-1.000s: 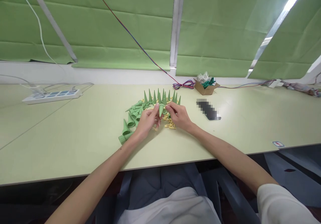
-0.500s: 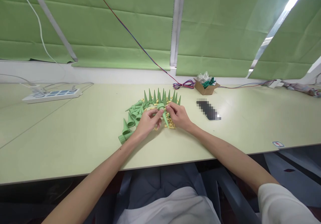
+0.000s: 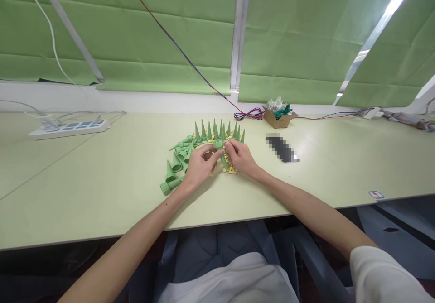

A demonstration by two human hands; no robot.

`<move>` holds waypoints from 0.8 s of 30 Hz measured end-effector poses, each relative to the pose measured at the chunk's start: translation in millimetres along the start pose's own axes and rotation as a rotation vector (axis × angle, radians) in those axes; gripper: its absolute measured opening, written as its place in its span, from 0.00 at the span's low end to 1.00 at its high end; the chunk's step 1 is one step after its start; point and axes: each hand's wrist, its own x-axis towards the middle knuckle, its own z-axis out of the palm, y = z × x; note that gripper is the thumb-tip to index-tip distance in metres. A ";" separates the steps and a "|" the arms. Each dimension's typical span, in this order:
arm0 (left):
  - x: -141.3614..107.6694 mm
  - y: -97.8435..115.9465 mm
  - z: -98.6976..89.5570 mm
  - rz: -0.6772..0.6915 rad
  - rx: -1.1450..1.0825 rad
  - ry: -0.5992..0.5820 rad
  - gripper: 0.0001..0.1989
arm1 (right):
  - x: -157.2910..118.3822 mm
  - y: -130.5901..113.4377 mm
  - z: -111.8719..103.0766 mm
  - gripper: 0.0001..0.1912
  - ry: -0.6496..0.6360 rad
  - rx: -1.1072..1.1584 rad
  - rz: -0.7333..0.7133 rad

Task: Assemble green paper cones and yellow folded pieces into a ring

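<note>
Near the frame's centre, your left hand (image 3: 200, 165) pinches a green spike (image 3: 224, 162), likely light, stiff, smooth plastic best held just below its wide cap (image 3: 217, 145), while your right hand (image 3: 242, 159) bunches beside it, its contents impossible to tell.

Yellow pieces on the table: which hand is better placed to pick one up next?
Probably the right hand: it is close beside the yellow pieces, while the left hand grips a green cone. Whether the right already pinches something is too small to tell.
</note>
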 end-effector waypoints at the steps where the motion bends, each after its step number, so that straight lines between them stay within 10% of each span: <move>1: 0.1 -0.4 0.3 -0.006 -0.003 -0.013 0.14 | 0.1 0.7 0.1 0.25 0.001 -0.001 0.002; 24: 3.8 -9.5 -0.6 -0.165 -0.136 -0.200 0.29 | 0.2 -7.5 -4.3 0.28 -0.062 -0.016 -0.072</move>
